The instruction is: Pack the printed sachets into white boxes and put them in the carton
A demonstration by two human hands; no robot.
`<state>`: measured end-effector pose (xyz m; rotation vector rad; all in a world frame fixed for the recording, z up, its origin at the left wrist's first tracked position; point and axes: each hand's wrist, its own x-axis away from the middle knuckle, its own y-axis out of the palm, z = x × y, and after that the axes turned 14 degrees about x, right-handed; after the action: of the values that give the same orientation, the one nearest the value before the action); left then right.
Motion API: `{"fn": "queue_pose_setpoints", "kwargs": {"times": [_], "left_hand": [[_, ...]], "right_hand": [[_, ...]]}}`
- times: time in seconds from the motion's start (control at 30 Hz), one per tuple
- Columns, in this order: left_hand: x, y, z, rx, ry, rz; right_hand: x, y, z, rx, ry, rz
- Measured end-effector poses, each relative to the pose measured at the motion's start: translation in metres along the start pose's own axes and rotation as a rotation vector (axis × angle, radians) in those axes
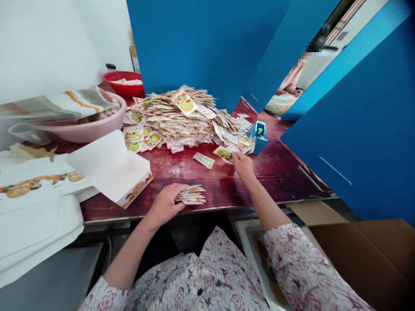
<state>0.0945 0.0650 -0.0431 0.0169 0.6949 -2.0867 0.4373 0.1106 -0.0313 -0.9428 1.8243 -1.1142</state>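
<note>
My left hand (pixel 167 203) is wrapped round a stack of sachets (pixel 192 195) at the table's front edge. Farther right, my right hand (pixel 244 166) pinches the edge of a printed sachet (pixel 224 153) lying at the near side of the pile. The big pile of sachets (pixel 181 119) fills the back middle of the table, with one sachet (pixel 185 102) face up near its top. A single sachet (pixel 204 160) lies apart on the wood between my hands. To the left stands a white carton (pixel 103 166) with its lid raised and orange print on its side.
A pink basin (pixel 87 134) with a striped cloth over it and a red basin (pixel 121 89) stand at the left. Flat white cartons (pixel 32 220) are stacked nearer. A blue holder (pixel 259 136) sits right of the pile. Blue panels (pixel 201 43) rise behind; a brown cardboard box (pixel 366 250) is lower right.
</note>
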Motion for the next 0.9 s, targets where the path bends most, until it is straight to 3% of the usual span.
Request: {"fn": "queue_pose_setpoints", "kwargs": {"times": [0.1, 0.13, 0.3, 0.37, 0.5, 0.63, 0.8, 0.9], "left_hand": [[0.0, 0.0, -0.001, 0.003, -0.006, -0.003], [0.0, 0.0, -0.001, 0.004, -0.01, -0.001], [0.001, 0.001, -0.001, 0.01, -0.022, -0.004], [0.001, 0.001, -0.001, 0.013, -0.025, -0.004], [0.0, 0.0, 0.0, 0.015, -0.034, -0.032], [0.0, 0.0, 0.001, 0.013, -0.033, -0.024], [0.001, 0.0, 0.001, 0.034, -0.038, -0.03], [0.001, -0.001, 0.001, 0.032, -0.046, -0.039]], "right_hand": [[0.002, 0.01, -0.016, -0.337, -0.147, 0.18], [0.004, 0.014, -0.022, -0.392, -0.214, 0.188], [0.015, 0.036, -0.037, -0.271, -0.459, -0.16], [0.019, 0.038, -0.033, -0.262, -0.436, -0.18], [0.015, 0.026, -0.03, -0.299, -0.326, -0.058], [0.003, 0.02, -0.048, -0.349, -0.409, 0.038], [0.015, 0.044, -0.056, -0.267, -0.609, -0.133], [0.027, 0.052, -0.039, -0.177, -0.551, -0.104]]}}
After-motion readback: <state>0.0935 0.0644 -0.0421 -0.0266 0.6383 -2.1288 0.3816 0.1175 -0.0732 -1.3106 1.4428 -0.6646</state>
